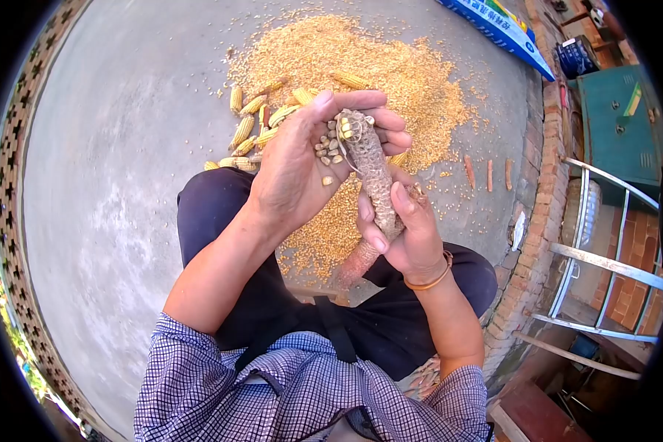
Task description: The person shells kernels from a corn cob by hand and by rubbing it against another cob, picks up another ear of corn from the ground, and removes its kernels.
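Observation:
A mostly bare corn cob (pixel 377 177) is in both hands above my lap, with a few pale kernels left near its far end. My left hand (pixel 295 166) is cupped round that end, its fingers curled behind it. Several dark, loose corn kernels (pixel 330 147) lie in the left palm. Closed round the cob's lower part is my right hand (pixel 412 232), thumb on top. A reddish cob-like piece (pixel 359 261) shows below the right hand; whether that hand also holds it is unclear. Behind the hands spreads a heap of yellow kernels (pixel 390 74).
Several unshelled corn ears (pixel 243 131) lie left of the heap. Bare reddish cobs (pixel 489 175) are on the concrete floor (pixel 118 184) at right. A blue printed sack (pixel 497 33) lies at the upper right. A brick edge, metal frame (pixel 611 269) and green cabinet (pixel 620 121) stand right.

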The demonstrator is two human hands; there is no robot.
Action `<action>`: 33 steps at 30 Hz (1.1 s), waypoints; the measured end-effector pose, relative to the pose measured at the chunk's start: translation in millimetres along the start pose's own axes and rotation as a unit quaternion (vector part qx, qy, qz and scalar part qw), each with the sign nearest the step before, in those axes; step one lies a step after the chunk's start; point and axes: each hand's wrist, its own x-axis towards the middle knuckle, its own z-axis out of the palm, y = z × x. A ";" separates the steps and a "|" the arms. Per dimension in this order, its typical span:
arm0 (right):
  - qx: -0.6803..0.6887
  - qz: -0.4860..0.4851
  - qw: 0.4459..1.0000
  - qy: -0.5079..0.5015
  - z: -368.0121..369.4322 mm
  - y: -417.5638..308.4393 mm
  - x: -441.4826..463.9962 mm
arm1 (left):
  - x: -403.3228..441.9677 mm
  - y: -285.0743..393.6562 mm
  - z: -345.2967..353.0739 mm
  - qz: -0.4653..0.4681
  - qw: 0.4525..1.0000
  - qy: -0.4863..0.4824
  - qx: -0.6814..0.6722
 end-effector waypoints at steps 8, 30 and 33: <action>0.024 0.003 1.000 0.000 -3.4 -3.8 -0.4 | -2.1 1.4 -2.2 0.018 0.999 -0.024 0.033; -0.167 -0.019 0.986 0.014 16.3 1.3 -5.2 | -4.6 -19.3 -8.8 0.059 0.994 -0.033 0.083; -0.205 -0.045 0.977 0.023 17.4 7.2 -4.8 | -6.1 -19.6 -11.0 0.037 0.996 -0.008 0.079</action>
